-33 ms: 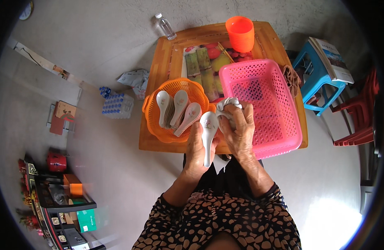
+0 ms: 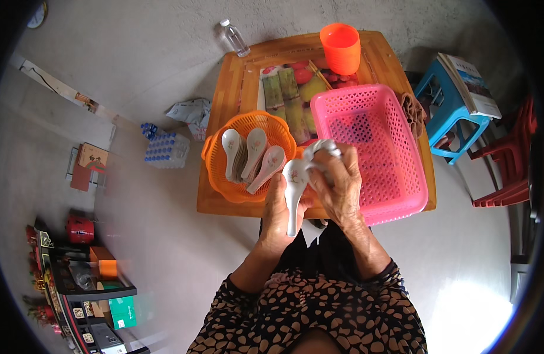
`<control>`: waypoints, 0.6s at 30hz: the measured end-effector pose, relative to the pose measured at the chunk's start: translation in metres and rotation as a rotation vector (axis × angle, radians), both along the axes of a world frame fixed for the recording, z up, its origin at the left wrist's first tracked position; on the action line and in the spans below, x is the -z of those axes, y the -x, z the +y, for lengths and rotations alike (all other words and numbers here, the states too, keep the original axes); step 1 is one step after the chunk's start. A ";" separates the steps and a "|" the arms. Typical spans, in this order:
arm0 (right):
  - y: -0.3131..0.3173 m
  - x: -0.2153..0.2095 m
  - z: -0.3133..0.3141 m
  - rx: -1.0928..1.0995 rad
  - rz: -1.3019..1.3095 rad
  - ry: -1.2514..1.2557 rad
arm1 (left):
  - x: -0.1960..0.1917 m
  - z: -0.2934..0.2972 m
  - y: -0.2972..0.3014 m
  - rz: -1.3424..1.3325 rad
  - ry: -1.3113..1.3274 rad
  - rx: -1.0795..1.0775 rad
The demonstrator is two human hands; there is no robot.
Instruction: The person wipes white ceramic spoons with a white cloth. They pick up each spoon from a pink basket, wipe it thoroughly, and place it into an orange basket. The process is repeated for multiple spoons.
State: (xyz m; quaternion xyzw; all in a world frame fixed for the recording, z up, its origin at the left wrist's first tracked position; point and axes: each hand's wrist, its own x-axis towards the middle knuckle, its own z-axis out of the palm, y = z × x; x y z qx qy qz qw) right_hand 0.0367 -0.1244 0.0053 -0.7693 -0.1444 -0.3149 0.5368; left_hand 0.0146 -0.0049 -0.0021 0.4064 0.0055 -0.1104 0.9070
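Note:
My left hand (image 2: 278,215) is closed around a white soup spoon (image 2: 294,189) with a small flower print, its bowl pointing away from me and its handle toward me. My right hand (image 2: 341,189) grips a crumpled white cloth (image 2: 322,152) right beside the spoon's bowl. To the left, an orange woven-look basket (image 2: 216,187) holds stacks of similar spoons (image 2: 255,154), nested in three rows. At the right, a pink perforated basket (image 2: 401,159) sits on the table, partly behind my right wrist.
On the wooden table (image 2: 224,82), orange cups (image 2: 341,50) are stacked at the far edge, over a fruit-printed cover. A clear bottle (image 2: 235,38) is behind it. Brown cloth (image 2: 412,113) lies by the pink basket. A blue stool (image 2: 452,112) stands right; packed bottles (image 2: 166,148) sit left.
My right hand and the cloth have shifted slightly left, closer to the spoon's bowl. The spoon has moved a little left too. The baskets have not moved.

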 end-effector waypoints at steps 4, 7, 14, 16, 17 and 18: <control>0.002 -0.016 -0.004 -0.152 -0.144 0.385 | -0.002 0.005 -0.001 0.041 -0.003 0.161; -0.007 -0.011 -0.012 -0.282 -0.039 0.282 | -0.002 0.010 0.005 0.072 -0.054 0.160; -0.005 -0.007 -0.010 -0.253 0.122 0.063 | -0.011 0.002 0.010 -0.016 -0.347 -0.017; -0.009 0.004 -0.003 -0.149 0.091 0.020 | -0.012 -0.002 0.010 -0.032 -0.407 -0.092; -0.007 0.010 0.003 -0.119 0.156 -0.097 | -0.017 -0.008 0.012 -0.011 -0.445 -0.162; -0.005 0.016 0.008 -0.088 0.221 -0.215 | -0.020 -0.012 0.013 0.009 -0.483 -0.233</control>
